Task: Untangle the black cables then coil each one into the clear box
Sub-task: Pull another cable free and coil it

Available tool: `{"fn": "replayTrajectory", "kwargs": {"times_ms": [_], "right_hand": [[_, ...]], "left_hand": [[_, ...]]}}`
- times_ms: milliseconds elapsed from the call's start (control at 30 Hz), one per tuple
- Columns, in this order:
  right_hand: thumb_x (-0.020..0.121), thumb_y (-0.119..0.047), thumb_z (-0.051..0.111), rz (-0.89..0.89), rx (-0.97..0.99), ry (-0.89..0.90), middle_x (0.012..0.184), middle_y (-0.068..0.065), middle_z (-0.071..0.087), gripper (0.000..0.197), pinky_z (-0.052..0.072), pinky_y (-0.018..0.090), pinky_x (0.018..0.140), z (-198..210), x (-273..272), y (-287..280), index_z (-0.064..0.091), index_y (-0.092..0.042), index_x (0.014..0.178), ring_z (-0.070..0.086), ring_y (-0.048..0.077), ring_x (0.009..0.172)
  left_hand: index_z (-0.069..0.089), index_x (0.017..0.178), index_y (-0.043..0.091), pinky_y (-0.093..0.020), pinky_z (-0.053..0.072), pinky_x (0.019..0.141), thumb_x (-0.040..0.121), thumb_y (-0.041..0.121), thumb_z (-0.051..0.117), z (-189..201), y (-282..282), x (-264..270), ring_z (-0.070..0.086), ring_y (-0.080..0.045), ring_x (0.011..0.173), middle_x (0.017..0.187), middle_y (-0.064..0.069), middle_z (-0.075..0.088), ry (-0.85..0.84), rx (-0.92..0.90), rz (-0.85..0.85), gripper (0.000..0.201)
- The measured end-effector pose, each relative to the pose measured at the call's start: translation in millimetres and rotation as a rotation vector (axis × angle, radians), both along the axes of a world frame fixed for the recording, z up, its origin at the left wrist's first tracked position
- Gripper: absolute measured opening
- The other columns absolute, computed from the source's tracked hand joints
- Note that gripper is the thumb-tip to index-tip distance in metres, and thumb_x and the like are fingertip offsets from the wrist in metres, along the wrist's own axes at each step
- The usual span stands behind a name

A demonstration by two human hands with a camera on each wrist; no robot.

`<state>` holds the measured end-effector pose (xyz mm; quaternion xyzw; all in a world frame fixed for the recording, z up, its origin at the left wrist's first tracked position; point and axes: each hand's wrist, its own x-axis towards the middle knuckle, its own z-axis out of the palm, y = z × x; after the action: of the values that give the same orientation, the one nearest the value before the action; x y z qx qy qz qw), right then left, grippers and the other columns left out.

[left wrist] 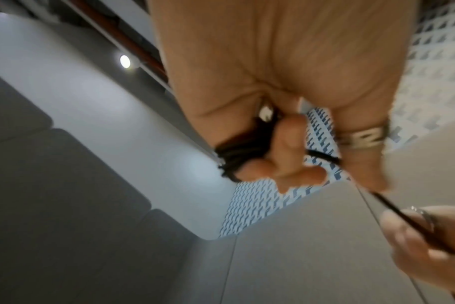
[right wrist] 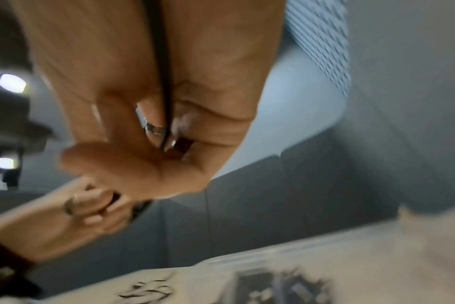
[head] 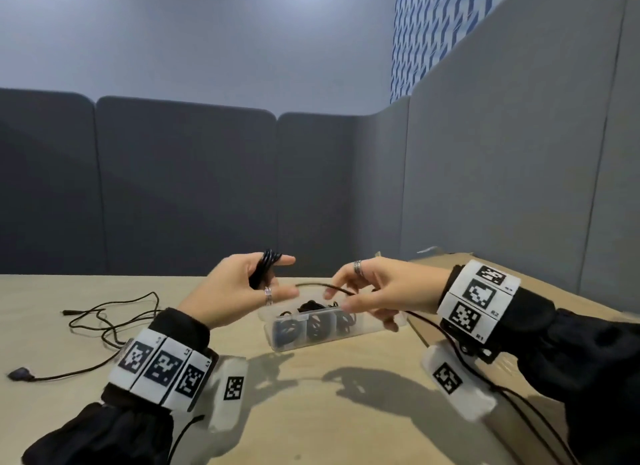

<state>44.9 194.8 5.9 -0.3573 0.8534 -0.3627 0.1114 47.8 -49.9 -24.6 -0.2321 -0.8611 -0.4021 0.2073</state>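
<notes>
My left hand (head: 266, 279) is raised above the table with several turns of a black cable (head: 265, 267) wound round its fingers; the wraps (left wrist: 234, 162) show in the left wrist view. A free strand of that cable (head: 320, 285) runs right to my right hand (head: 346, 291), which pinches it, and the cable (right wrist: 166, 115) passes through the palm in the right wrist view. Below both hands sits the clear box (head: 367, 331) holding several coiled black cables (head: 315, 321). Another black cable (head: 104, 321) lies loose on the table at the left, a plug (head: 20, 374) at its near end.
The wooden table (head: 311, 412) is fenced by grey partition panels (head: 187, 187) at the back and right. A cardboard box (head: 440, 260) sits at the right behind my right wrist. Thin black wires trail from both wrist cameras.
</notes>
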Motion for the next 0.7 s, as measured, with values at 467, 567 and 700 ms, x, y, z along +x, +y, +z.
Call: {"fn": "replayTrajectory", "kwargs": {"times_ms": [467,567,700], "right_hand": [[0.072,-0.022,0.081,-0.33,0.091,0.349,0.063,0.012,0.062,0.026,0.038,0.022,0.039,25,-3,46,0.059,-0.009,0.072,0.045,0.016,0.036],[0.08,-0.027,0.073,-0.462,0.042,0.567,0.056,0.002,0.06,0.026,0.038,0.021,0.039,27,-13,47,0.061,-0.008,0.07,0.045,0.013,0.035],[0.093,-0.028,0.058,-0.504,-0.229,0.514,0.055,-0.001,0.063,0.03,0.041,0.021,0.04,26,-28,38,0.06,-0.008,0.07,0.046,0.015,0.037]], "left_hand": [[0.059,0.062,0.007,-0.027,0.035,0.057,0.095,0.037,0.049,2,-15,-9,0.057,-0.016,0.057,0.051,-0.003,0.059,0.265,0.152,0.659,0.046],[0.066,0.067,0.013,-0.029,0.041,0.061,0.095,0.037,0.048,1,-16,-10,0.057,-0.016,0.051,0.049,-0.005,0.061,0.181,0.178,0.546,0.041],[0.075,0.08,0.01,-0.021,0.029,0.043,0.09,0.037,0.056,3,-12,-5,0.036,-0.014,0.038,0.051,-0.005,0.051,-0.146,0.439,0.057,0.035]]}}
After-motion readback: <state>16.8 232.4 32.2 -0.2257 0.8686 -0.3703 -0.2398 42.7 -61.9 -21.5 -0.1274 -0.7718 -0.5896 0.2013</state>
